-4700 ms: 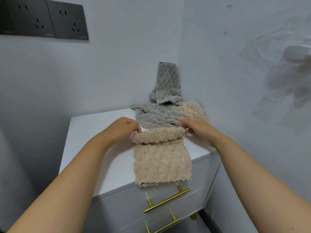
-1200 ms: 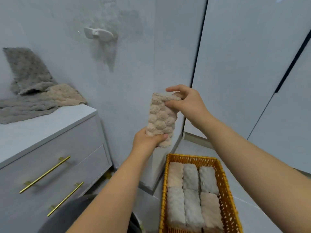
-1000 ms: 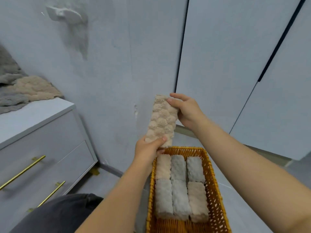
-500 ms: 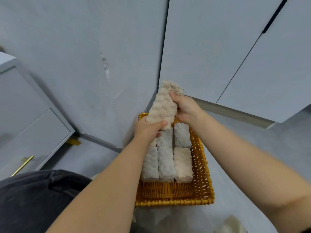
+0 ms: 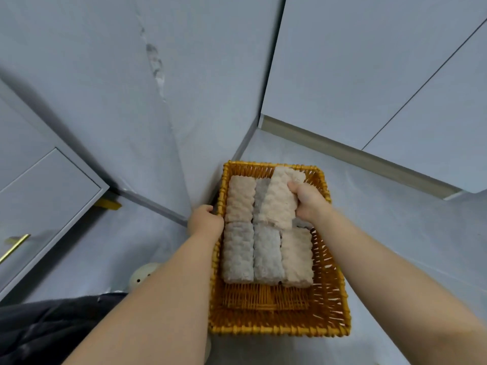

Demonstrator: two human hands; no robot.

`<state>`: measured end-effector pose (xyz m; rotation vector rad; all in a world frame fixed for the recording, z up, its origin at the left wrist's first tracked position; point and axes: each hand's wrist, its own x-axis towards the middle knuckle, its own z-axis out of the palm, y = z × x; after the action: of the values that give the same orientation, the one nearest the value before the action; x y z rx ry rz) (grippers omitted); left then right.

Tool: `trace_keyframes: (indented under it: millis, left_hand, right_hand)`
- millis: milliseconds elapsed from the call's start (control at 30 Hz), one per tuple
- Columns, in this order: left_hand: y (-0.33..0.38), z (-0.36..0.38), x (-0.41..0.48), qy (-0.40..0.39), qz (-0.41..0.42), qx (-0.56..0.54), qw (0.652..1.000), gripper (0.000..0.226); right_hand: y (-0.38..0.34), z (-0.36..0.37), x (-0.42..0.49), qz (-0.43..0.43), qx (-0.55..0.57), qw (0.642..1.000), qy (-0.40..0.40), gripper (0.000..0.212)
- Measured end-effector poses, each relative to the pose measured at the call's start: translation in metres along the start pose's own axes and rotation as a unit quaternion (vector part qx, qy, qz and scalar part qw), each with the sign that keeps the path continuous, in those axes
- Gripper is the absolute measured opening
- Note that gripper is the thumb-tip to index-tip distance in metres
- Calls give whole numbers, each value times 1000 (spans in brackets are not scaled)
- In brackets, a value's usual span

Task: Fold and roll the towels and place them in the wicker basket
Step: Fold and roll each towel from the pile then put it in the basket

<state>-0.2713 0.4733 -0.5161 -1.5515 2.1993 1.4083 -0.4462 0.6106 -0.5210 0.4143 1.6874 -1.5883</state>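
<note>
An orange wicker basket [image 5: 279,329] stands on the floor below me, holding several rolled towels in beige and grey in two rows [image 5: 266,254]. My right hand [image 5: 307,200] grips a rolled beige towel [image 5: 279,198], tilted over the back right of the basket, its lower end touching the rolls beneath. My left hand [image 5: 205,222] sits at the basket's left rim with its fingers curled at the edge. The front strip of the basket floor is bare wicker.
A grey drawer cabinet [image 5: 39,201] with a gold handle [image 5: 13,246] stands at the left. Grey walls and cupboard doors [image 5: 369,75] close in behind the basket. My dark-clothed leg [image 5: 39,333] is at the bottom left, with a small cream object [image 5: 143,275] beside it.
My left hand has let go of the rolled beige towel and moved to the basket's left rim. My right hand alone has lowered the roll into the basket.
</note>
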Motion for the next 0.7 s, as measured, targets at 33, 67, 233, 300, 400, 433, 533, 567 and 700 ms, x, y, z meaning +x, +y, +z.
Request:
trace_keyframes:
  millis: [33, 67, 233, 300, 400, 433, 533, 567, 700]
  left_hand:
    - [-1, 2, 3, -10, -9, -1, 1000, 39]
    - [-1, 4, 7, -21, -12, -8, 1000, 34]
    - [3, 14, 22, -25, 2, 7, 1000, 19]
    - [0, 17, 29, -21, 1, 20, 1000, 24]
    - [-7, 23, 37, -21, -3, 41, 999, 20]
    - [-9, 25, 37, -21, -3, 42, 999, 20]
    - [-17, 33, 41, -18, -15, 32, 999, 21]
    - [-18, 34, 41, -13, -21, 35, 999, 21]
    - [-15, 34, 41, -7, -32, 46, 998, 17]
  right_hand:
    - [6, 7, 8, 11, -15, 1000, -7, 15]
    - [11, 17, 15, 16, -33, 999, -19, 12]
    - [29, 64, 60, -46, -107, 993, 18, 35]
    - [38, 75, 80, -59, -159, 984, 58, 44]
    - [49, 88, 93, -90, -211, 970, 80, 40]
    - [52, 90, 94, -103, -229, 964, 90, 40]
    - [62, 95, 95, -170, -318, 925, 120, 40]
    - [65, 96, 92, -199, -326, 915, 128, 33]
    - [76, 92, 89, -410, -423, 783, 201, 9]
